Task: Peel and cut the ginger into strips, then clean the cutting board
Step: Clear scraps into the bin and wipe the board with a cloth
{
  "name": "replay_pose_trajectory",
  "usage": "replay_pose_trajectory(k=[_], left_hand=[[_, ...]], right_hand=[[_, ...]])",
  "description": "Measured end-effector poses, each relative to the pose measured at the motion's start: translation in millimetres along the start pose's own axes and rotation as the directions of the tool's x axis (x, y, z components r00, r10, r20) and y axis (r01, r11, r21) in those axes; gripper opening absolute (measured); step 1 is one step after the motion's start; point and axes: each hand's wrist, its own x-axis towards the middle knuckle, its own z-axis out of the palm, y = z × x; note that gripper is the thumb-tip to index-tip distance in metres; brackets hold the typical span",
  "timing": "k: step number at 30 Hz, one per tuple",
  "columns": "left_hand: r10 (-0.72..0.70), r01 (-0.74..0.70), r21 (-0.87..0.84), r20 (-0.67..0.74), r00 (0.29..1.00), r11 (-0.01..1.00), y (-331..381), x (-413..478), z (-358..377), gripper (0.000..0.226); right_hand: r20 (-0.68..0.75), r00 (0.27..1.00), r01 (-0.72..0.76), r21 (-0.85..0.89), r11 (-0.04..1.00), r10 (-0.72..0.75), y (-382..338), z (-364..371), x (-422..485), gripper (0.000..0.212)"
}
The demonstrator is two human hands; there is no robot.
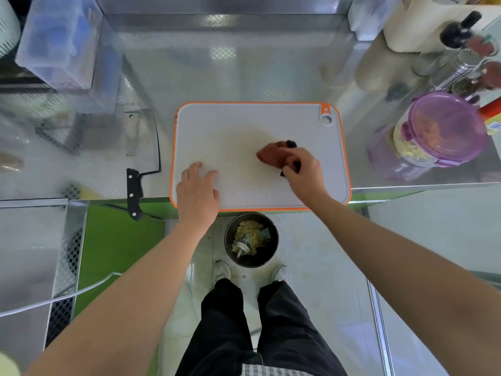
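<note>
Status: late stage, cleaning in progress.

- Cutting board point(244, 118): lies flat on the steel worktop point(244, 71), its near edge overhanging the front lip. No ginger, peel or strips visible on it. A faint yellowish stain shows around the middle.
- Right hand point(302, 169): fingers curled round a reddish-brown cloth point(271, 156), which is pressed to the board right of centre, just beside the stain.
- Left hand point(198, 185): laid flat on the near-left part of the board, fingers point(199, 169) fairly straight and close together, holding nothing. Judged to be steadying the board.
- Cleaver point(143, 158): set down on the worktop just left of the board, handle jutting past the front edge, not in use.
- Bin point(271, 251) on the floor below the board holds pale fibrous scraps, probably peelings.
- Purple-lidded container point(447, 128), well to the right, shows pale shreds through its wall. Possibly the cut strips, cannot confirm.

Judgement: peeling and cutting look finished. Left to do: wipe the stained middle and the rest of the board
</note>
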Motion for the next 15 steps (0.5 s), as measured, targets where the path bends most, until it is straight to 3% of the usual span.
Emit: replay_pose_trajectory(k=[5, 8, 12, 15], left_hand=[[-0.031, 0.031, -0.024, 0.003, 1.000, 0.999, -14, 15, -3, 0.048], [-0.021, 0.019, -0.051, -0.046, 0.999, 0.999, -18, 22, -4, 0.041], [-0.019, 0.010, -0.097, -0.090, 0.996, 0.995, -21, 29, -3, 0.037], [-0.020, 0.006, -0.121, -0.116, 0.993, 0.993, -23, 31, -5, 0.033]], right_hand=[[-0.052, 0.988, -0.151, -0.090, 0.984, 0.147, 1, 37, 42, 0.049], [-0.003, 0.998, -0.056, -0.094, 0.994, 0.056, -13, 63, 35, 0.044], [0.244, 0.964, 0.114, -0.007, 0.993, -0.109, -31, 59, 10, 0.032], [0.095, 0.994, 0.060, 0.021, 0.998, -0.062, -32, 50, 42, 0.036]])
